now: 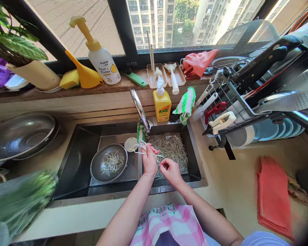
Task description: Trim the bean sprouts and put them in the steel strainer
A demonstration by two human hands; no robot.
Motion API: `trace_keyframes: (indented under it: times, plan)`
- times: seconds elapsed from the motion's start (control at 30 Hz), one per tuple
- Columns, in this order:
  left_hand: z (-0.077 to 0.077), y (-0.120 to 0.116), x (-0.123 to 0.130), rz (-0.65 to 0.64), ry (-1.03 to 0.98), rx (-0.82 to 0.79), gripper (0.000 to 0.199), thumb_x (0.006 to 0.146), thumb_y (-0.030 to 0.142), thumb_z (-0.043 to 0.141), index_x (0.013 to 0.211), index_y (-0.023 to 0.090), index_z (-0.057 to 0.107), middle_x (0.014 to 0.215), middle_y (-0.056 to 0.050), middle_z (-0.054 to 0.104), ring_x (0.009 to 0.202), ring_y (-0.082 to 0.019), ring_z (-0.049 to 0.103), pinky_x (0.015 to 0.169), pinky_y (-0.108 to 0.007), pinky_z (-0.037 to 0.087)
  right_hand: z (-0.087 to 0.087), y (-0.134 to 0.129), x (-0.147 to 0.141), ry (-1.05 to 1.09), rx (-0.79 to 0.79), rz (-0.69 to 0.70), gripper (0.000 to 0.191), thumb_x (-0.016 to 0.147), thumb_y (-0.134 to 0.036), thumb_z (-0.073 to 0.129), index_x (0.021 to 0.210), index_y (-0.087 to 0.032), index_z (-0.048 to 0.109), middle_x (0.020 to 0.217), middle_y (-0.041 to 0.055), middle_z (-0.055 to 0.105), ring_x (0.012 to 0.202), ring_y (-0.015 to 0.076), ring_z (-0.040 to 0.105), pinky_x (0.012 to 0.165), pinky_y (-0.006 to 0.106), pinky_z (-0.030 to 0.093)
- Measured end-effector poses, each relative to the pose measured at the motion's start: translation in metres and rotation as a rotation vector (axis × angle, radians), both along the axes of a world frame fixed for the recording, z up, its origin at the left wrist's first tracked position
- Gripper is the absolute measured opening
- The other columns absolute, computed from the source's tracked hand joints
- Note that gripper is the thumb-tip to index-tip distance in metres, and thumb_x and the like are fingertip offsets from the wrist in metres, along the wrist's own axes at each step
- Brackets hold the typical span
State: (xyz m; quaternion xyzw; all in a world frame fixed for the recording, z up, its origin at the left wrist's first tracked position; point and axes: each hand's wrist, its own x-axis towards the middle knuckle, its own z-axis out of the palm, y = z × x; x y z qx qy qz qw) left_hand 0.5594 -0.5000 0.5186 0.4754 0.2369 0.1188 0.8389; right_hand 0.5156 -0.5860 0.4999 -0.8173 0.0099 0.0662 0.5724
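My left hand [150, 160] is closed round a small bunch of bean sprouts [138, 146], whose pale stems stick out to the left. Close beside it, my right hand [170, 171] pinches at the root ends of that bunch; what lies between its fingertips is too small to make out. Both hands are over the right sink basin [197, 171], where a thick layer of bean sprouts [170, 147] lies. In the left basin [77, 164] stands a round metal bowl [94, 171] with a smaller heap of sprouts [113, 163]. A small white round dish [131, 144] sits next to the bowl.
The faucet [140, 107] rises behind the divider. A yellow AXE bottle [162, 106] and a green-white cloth [186, 104] are behind the right basin. A rack [236, 99] with knives stands right. Bagged greens [23, 198] and a wok [23, 136] are left.
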Motion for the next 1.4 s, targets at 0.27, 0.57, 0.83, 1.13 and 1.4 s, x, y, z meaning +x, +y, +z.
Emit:
trace_keyframes:
  times: [0.27, 0.57, 0.83, 1.13, 1.4]
  plan:
    - [0.005, 0.004, 0.008, 0.067, -0.011, -0.163, 0.025, 0.076, 0.043, 0.05, 0.083, 0.019, 0.048, 0.057, 0.006, 0.04, 0.048, -0.005, 0.041, 0.054, -0.021, 0.042, -0.002, -0.002, 0.007, 0.247, 0.447, -0.255, 0.006, 0.066, -0.022, 0.05, 0.067, -0.017, 0.053, 0.061, -0.0022, 0.052, 0.052, 0.009, 0.044, 0.05, 0.02, 0.033]
    - [0.007, 0.025, 0.011, -0.044, -0.007, -0.495, 0.023, 0.075, 0.041, 0.052, 0.08, 0.018, 0.05, 0.056, 0.006, 0.039, 0.047, -0.005, 0.039, 0.054, -0.02, 0.039, 0.011, -0.01, 0.003, 0.741, 0.875, 0.013, 0.019, 0.063, -0.031, 0.062, 0.067, -0.015, 0.051, 0.062, 0.0003, 0.06, 0.049, 0.0076, 0.051, 0.047, 0.018, 0.034]
    - [0.011, 0.018, 0.008, -0.045, -0.031, -0.423, 0.023, 0.076, 0.041, 0.051, 0.08, 0.019, 0.05, 0.056, 0.006, 0.04, 0.048, -0.005, 0.039, 0.054, -0.02, 0.039, 0.01, 0.007, 0.003, 0.727, 0.723, -0.063, 0.013, 0.059, -0.023, 0.058, 0.065, -0.014, 0.051, 0.055, -0.0031, 0.058, 0.042, 0.005, 0.048, 0.042, 0.017, 0.033]
    - [0.016, 0.042, 0.016, -0.04, 0.05, -0.741, 0.026, 0.081, 0.039, 0.043, 0.072, 0.016, 0.049, 0.053, 0.006, 0.035, 0.046, -0.004, 0.039, 0.049, -0.015, 0.037, -0.003, -0.015, -0.009, 0.603, 0.881, -0.198, 0.012, 0.059, -0.019, 0.059, 0.066, -0.016, 0.049, 0.064, -0.0028, 0.059, 0.049, 0.0054, 0.05, 0.046, 0.016, 0.035]
    - [0.025, 0.044, 0.007, -0.124, -0.001, -0.898, 0.025, 0.085, 0.035, 0.035, 0.077, 0.015, 0.048, 0.055, 0.005, 0.034, 0.046, -0.003, 0.038, 0.047, -0.012, 0.037, -0.016, -0.018, -0.01, 0.741, 1.047, -0.014, 0.025, 0.061, -0.026, 0.07, 0.08, -0.014, 0.058, 0.069, -0.0013, 0.059, 0.053, 0.0039, 0.052, 0.05, 0.015, 0.038]
